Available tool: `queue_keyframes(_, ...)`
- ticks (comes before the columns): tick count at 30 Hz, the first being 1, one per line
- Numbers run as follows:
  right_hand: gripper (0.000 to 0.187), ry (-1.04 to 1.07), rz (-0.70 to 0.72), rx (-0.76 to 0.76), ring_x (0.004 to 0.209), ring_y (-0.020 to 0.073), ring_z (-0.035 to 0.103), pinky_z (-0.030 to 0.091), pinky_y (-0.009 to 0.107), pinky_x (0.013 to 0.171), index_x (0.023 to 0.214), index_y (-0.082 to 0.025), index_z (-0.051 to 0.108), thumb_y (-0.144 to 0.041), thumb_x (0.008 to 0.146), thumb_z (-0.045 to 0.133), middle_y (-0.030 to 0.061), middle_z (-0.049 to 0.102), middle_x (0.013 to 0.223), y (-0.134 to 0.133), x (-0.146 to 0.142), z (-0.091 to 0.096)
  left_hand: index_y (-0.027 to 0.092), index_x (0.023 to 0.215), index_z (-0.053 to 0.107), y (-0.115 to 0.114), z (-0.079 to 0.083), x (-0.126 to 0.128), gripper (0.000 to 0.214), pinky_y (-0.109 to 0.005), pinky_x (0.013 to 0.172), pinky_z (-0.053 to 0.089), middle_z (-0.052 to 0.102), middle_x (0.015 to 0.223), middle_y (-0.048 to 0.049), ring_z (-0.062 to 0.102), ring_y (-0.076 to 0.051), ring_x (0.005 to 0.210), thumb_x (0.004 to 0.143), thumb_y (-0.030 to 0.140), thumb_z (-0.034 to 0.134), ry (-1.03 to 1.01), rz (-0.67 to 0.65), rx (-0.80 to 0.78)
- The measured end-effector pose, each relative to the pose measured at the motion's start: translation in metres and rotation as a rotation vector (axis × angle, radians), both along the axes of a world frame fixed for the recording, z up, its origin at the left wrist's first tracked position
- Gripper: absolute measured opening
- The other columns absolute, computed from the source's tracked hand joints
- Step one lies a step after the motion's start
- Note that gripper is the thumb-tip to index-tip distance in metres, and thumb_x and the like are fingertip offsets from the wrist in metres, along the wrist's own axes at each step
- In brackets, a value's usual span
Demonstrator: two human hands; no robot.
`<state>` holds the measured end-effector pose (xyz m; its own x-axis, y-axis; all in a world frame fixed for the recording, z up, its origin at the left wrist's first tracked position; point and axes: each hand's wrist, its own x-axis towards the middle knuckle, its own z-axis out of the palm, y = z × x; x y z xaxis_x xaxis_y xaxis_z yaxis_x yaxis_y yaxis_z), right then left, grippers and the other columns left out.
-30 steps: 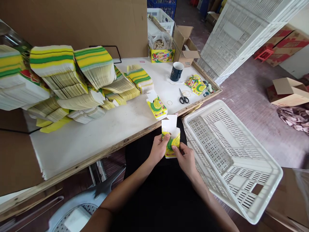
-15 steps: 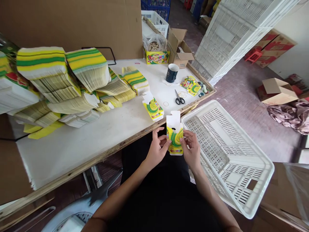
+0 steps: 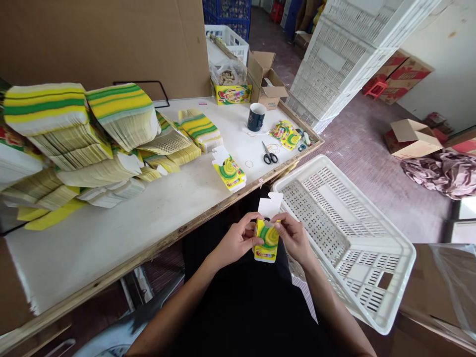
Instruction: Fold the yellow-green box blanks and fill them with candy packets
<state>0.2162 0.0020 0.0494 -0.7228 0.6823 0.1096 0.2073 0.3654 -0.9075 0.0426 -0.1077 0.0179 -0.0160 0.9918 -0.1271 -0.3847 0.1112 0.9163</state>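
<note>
Over my lap I hold a small yellow and green carton (image 3: 268,243), upright, with a white flap standing open at its top. My left hand (image 3: 238,239) grips its left side, thumb on the printed front. At the upper right edge, by the opening, the thumb and fingers of my right hand (image 3: 293,235) pinch the carton. On the table near the front edge lies a second carton (image 3: 230,173) with the same print, its white flap up. To the left, stacks of flat printed cartons (image 3: 122,116) are piled up.
A dark mug (image 3: 256,118), scissors (image 3: 269,154), a few printed packs (image 3: 285,134) and a display box (image 3: 233,94) holding a bag stand on the white table (image 3: 148,218). Right of my lap is a white plastic crate (image 3: 372,253); tall stacked crates (image 3: 334,59) rise behind it.
Both hands and the carton have come lower, nearer my body. My right hand has shifted from the carton's side up to its top opening. The view has turned slightly.
</note>
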Motion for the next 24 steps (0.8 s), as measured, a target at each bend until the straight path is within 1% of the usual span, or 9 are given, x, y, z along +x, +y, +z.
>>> queue_keyframes(3,0.019,-0.010,-0.028,0.119,0.077,0.0143,0.059,0.045,0.027,0.067,0.091,-0.019,0.066,-0.031,0.101,0.054,0.0043,0.064,0.087,0.002,-0.001,0.001,0.022,0.122,0.043,0.001,0.001,0.007,0.058,-0.022,0.073,0.057,0.071,0.101,-0.0040,0.071,-0.013,0.081,0.080,0.035,0.080,-0.057,0.001,-0.009)
queue_keyframes(5,0.014,0.061,-0.087,0.104,0.080,0.0156,0.062,0.047,0.028,0.070,0.109,-0.023,0.065,-0.030,0.100,0.057,0.0040,0.065,0.092,0.002,-0.004,-0.002,0.028,0.139,0.030,0.002,0.001,0.010,0.076,-0.025,0.077,0.058,0.070,0.113,-0.0055,0.072,-0.014,0.084,0.081,0.034,0.079,-0.100,0.027,-0.005)
queue_keyframes(7,0.034,0.129,-0.126,0.017,0.080,0.0161,0.064,0.050,0.029,0.069,0.133,-0.027,0.053,-0.030,0.099,0.058,0.0038,0.067,0.098,0.002,-0.006,-0.004,0.033,0.149,0.017,0.003,0.001,0.011,0.090,-0.027,0.079,0.059,0.068,0.121,-0.0077,0.072,-0.015,0.087,0.082,0.035,0.078,-0.103,0.026,0.000)
queue_keyframes(9,0.036,0.139,-0.109,0.018,0.089,0.0183,0.067,0.052,0.033,0.077,0.136,-0.027,0.053,-0.032,0.100,0.057,0.0059,0.068,0.105,0.004,-0.007,-0.004,0.029,0.148,0.027,0.004,-0.001,0.009,0.082,-0.026,0.080,0.059,0.067,0.125,-0.0100,0.072,-0.017,0.094,0.083,0.036,0.077,-0.034,0.017,0.018)
queue_keyframes(12,0.031,0.064,-0.069,0.190,0.106,0.0233,0.062,0.049,0.038,0.090,0.112,-0.022,0.073,-0.042,0.102,0.052,0.0102,0.066,0.111,0.008,-0.005,0.003,0.024,0.136,0.050,0.007,-0.003,0.007,0.059,-0.024,0.081,0.059,0.063,0.131,-0.0115,0.070,-0.020,0.105,0.084,0.038,0.075,0.085,0.085,0.057)
queue_keyframes(15,0.040,-0.053,-0.049,0.095,0.077,0.0174,0.057,0.045,0.031,0.067,0.120,-0.020,0.072,-0.049,0.098,0.055,0.0066,0.062,0.088,0.011,-0.003,0.012,0.024,0.134,0.053,0.009,-0.004,0.007,0.055,-0.024,0.082,0.059,0.058,0.140,-0.0112,0.068,-0.021,0.110,0.085,0.038,0.073,0.145,0.151,0.069)
queue_keyframes(17,0.042,-0.154,-0.047,-0.019,0.057,0.0117,0.044,0.036,0.026,0.054,0.126,-0.018,0.066,-0.045,0.095,0.061,-0.0008,0.052,0.069,0.010,-0.003,0.014,0.025,0.136,0.052,0.010,-0.005,0.009,0.053,-0.026,0.088,0.059,0.055,0.145,-0.0109,0.066,-0.022,0.117,0.088,0.038,0.070,0.163,0.154,0.079)
queue_keyframes(20,0.038,-0.242,-0.088,-0.004,0.050,0.0094,0.034,0.030,0.025,0.049,0.123,-0.016,0.062,-0.036,0.091,0.063,-0.0060,0.041,0.060,0.008,-0.006,0.013,0.026,0.142,0.048,0.010,-0.005,0.012,0.054,-0.029,0.097,0.057,0.055,0.145,-0.0106,0.063,-0.022,0.123,0.091,0.035,0.064,0.116,0.104,0.092)
queue_keyframes(24,0.032,-0.295,-0.125,0.089,0.049,0.0104,0.035,0.031,0.027,0.051,0.119,-0.018,0.060,-0.032,0.090,0.060,-0.0069,0.042,0.056,0.006,-0.009,0.011,0.024,0.143,0.046,0.011,-0.002,0.012,0.063,-0.028,0.089,0.058,0.064,0.133,-0.0116,0.068,-0.021,0.110,0.086,0.033,0.072,-0.003,0.084,0.056)
